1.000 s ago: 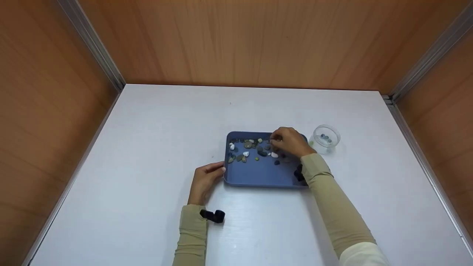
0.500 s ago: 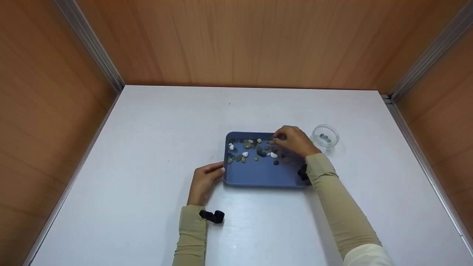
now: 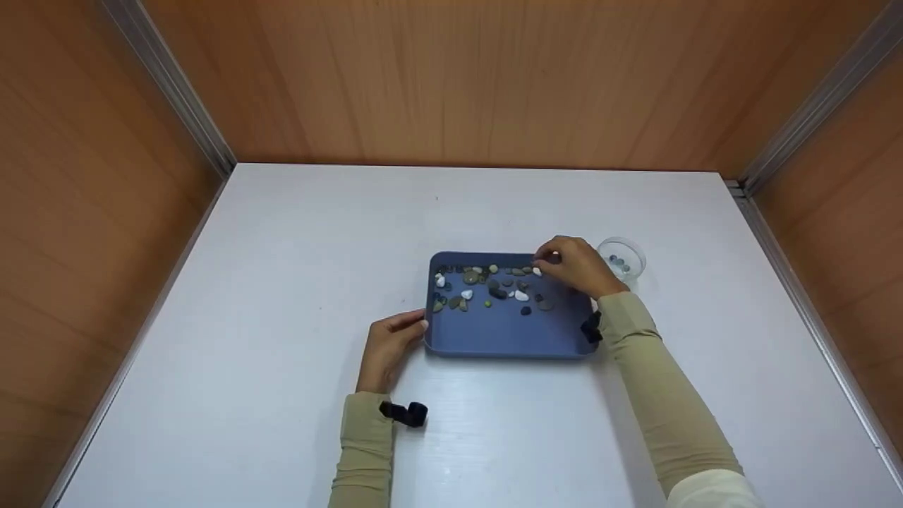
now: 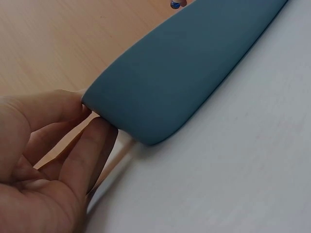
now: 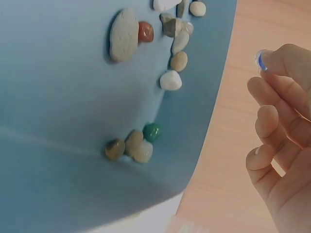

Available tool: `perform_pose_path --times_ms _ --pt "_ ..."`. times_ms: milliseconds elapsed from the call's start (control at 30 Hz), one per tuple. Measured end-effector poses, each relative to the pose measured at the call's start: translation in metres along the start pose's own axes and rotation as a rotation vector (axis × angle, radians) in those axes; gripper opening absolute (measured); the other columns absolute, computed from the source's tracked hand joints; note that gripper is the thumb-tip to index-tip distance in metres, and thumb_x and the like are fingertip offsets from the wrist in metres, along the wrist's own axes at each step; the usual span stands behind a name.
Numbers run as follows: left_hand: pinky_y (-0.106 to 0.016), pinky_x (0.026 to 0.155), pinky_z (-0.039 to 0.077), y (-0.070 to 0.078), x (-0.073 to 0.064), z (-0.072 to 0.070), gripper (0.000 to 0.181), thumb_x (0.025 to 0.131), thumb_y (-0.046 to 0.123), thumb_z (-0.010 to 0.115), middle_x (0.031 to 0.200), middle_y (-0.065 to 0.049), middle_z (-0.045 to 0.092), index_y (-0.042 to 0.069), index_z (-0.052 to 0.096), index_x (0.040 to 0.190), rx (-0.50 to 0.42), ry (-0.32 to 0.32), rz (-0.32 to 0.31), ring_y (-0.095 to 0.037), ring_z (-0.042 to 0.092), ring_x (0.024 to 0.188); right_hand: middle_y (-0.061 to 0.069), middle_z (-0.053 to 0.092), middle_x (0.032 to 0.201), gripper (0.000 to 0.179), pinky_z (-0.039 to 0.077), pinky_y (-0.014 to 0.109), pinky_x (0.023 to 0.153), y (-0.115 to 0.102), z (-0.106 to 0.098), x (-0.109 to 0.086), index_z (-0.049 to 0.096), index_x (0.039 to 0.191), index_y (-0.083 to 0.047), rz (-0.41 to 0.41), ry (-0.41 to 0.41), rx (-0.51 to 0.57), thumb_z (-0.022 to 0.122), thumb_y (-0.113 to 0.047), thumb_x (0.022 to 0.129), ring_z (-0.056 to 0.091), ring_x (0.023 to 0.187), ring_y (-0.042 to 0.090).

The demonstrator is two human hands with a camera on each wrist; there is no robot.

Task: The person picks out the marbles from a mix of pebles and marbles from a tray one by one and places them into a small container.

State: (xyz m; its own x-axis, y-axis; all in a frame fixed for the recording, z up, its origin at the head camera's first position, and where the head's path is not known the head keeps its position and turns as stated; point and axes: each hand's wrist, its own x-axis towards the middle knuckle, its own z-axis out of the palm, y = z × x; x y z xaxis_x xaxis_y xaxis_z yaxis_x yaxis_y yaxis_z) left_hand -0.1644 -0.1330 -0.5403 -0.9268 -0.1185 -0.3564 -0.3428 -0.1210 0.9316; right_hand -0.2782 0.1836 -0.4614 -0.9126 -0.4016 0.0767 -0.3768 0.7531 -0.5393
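Observation:
A blue tray [image 3: 508,337] holds loose pebbles [image 3: 470,278] and small dark glassy pieces. At its left side my left hand [image 3: 387,347] grips the edge, thumb and fingers against the end wall [image 4: 121,92] in the left wrist view. My right hand [image 3: 580,268] is over the tray's far right part. In the right wrist view it pinches a clear marble with blue inside [image 5: 261,59] between thumb and forefinger, while the other fingers stay loosely curled. A green marble [image 5: 152,132] lies among pebbles in the tray. Behind the right hand stands a clear round dish [image 3: 621,255] with several marbles.
The tray sits on a white table [image 3: 317,240]. Wooden panels [image 3: 451,77] with metal edge strips enclose the table at the back and both sides. Dark wrist cameras [image 3: 409,414] are strapped to both sleeves.
My right hand has moved right and slightly away over the tray, toward the dish, uncovering pebbles along the far edge. The left hand remains at the tray's left side.

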Motion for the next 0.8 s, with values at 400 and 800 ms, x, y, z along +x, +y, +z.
perform_pose_path --times_ms 400,800 --pt "-0.025 0.086 0.054 0.000 0.000 0.001 0.031 0.082 0.008 0.074 0.117 -0.015 0.068 0.004 0.071 0.113 -0.019 -0.004 0.005 -0.014 0.065 0.101 0.011 0.068 0.101 0.016 0.053 0.042 0.081 0.008 -0.014 -0.009 0.073 0.099 -0.005 0.039 0.019 0.011 0.066 -0.017 0.090 0.063 0.094 0.026" --pt "-0.026 0.087 0.054 0.001 -0.001 0.000 0.030 0.083 0.007 0.073 0.118 -0.014 0.067 0.004 0.071 0.112 -0.006 0.000 0.018 -0.015 0.064 0.103 0.010 0.069 0.098 0.015 0.045 0.035 0.069 0.023 -0.024 -0.019 0.073 0.100 -0.007 0.028 0.047 -0.022 0.066 -0.017 0.091 0.055 0.081 0.023"
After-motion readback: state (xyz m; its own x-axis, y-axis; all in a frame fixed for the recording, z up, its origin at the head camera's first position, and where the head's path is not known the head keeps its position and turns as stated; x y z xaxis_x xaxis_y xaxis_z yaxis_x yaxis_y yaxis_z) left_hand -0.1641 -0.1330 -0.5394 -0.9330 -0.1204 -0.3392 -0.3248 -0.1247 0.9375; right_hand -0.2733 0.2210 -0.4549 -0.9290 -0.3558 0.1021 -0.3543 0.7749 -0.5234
